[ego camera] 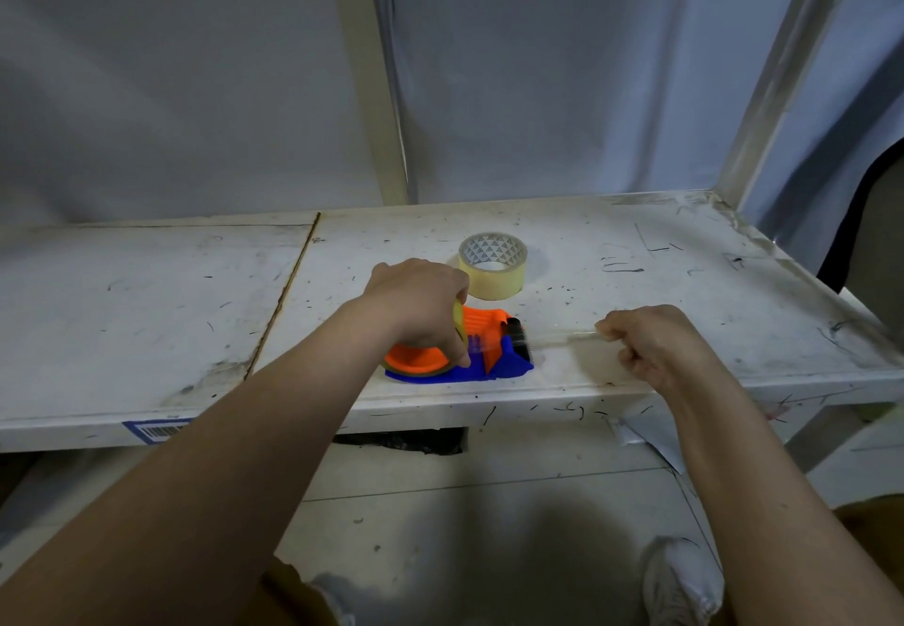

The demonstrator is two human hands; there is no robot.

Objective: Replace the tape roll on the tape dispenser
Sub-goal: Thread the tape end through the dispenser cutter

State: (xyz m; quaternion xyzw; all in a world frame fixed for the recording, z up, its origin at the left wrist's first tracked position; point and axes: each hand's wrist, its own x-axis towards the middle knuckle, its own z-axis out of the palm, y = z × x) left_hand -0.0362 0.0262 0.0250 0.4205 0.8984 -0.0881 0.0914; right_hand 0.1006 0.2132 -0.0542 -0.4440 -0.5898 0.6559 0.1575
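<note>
On shelf [636, 243]: 1 dispenser [494, 361] under left hand [416, 302] | 1 spare roll [493, 265]

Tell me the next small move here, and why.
Probably pull the tape strip down across the dispenser's cutter to tear it. The right hand pinches the stretched clear strip's end, the left hand pins the roll in the orange-and-blue tape dispenser, and another tape roll lies apart behind on the shelf.
</note>
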